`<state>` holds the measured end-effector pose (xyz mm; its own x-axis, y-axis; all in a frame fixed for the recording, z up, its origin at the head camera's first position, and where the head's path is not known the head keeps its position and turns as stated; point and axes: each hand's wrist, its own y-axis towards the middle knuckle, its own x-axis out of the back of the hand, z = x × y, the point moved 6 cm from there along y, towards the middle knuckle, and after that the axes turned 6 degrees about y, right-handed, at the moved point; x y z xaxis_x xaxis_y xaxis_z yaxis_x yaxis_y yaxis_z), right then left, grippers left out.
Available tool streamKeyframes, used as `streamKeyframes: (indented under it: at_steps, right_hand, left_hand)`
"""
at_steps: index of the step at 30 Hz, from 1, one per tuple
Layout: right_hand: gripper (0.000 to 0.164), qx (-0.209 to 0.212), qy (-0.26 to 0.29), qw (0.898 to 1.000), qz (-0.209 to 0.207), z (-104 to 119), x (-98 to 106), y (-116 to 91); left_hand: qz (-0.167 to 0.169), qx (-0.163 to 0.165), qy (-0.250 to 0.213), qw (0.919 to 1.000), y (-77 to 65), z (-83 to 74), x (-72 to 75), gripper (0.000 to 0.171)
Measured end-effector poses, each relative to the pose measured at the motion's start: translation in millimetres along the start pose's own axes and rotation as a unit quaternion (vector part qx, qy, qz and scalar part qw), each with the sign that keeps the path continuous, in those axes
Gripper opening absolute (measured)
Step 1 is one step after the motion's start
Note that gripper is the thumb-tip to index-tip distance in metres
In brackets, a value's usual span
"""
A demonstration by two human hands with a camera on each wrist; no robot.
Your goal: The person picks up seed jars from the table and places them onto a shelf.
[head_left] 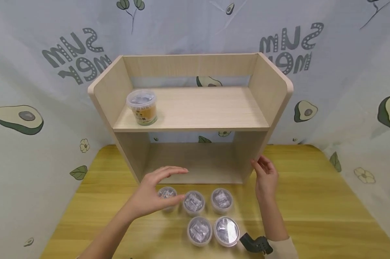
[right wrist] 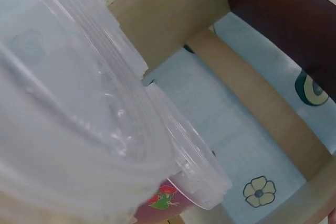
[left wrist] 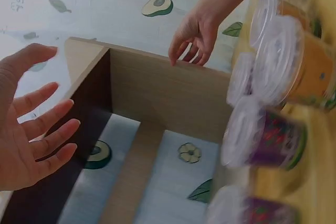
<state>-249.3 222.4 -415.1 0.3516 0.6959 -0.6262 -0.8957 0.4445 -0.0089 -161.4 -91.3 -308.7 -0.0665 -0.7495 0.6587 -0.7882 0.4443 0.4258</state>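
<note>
My left hand point(head_left: 152, 190) hovers over the table in front of the shelf, thumb and fingers spread apart, nothing between them. In the head view its thumb overlaps a lidded cup point(head_left: 167, 193) and comes close to the neighbouring cup point(head_left: 193, 202). My right hand point(head_left: 266, 176) is at the front edge of the right side panel of the wooden shelf point(head_left: 198, 128), pinching that edge with its fingertips. On the upper board, at the left, stands an orange-labelled cup point(head_left: 143, 112) with a clear lid. A purple-labelled cup point(left wrist: 273, 137) shows in the left wrist view.
More lidded cups stand on the wooden table point(head_left: 314, 208): a back-right cup point(head_left: 222, 199) and two front cups, the left one point(head_left: 199, 231) and the right one point(head_left: 226, 231). A dark strap point(head_left: 256, 244) is at my right wrist. A printed cloth point(head_left: 188, 28) hangs behind the shelf.
</note>
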Motion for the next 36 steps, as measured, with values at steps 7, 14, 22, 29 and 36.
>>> streamKeyframes:
  at_steps: [7,14,22,29,36]
  right_hand:
    - [0.021,-0.024,-0.027,0.999,0.001,4,0,-2]
    - [0.020,-0.055,-0.056,0.997,0.007,8,-4,-3]
    - [0.019,-0.049,-0.063,0.997,0.014,10,-2,-7]
    - [0.020,-0.053,-0.066,0.996,0.006,7,1,-6]
    - [0.019,-0.056,-0.074,0.996,0.003,5,3,-5]
  left_hand:
    - [0.030,0.015,0.122,0.9919,-13.9,17.9,-47.1,0.049]
    - [0.121,0.033,0.160,0.9790,-25.9,24.9,-87.4,0.051]
    - [0.188,0.010,0.234,0.9540,-32.2,22.1,-118.1,0.060]
    - [0.176,-0.010,0.258,0.9500,-34.7,18.5,-124.5,0.064]
    - [0.167,-0.041,0.273,0.9466,-35.5,12.2,-125.0,0.061]
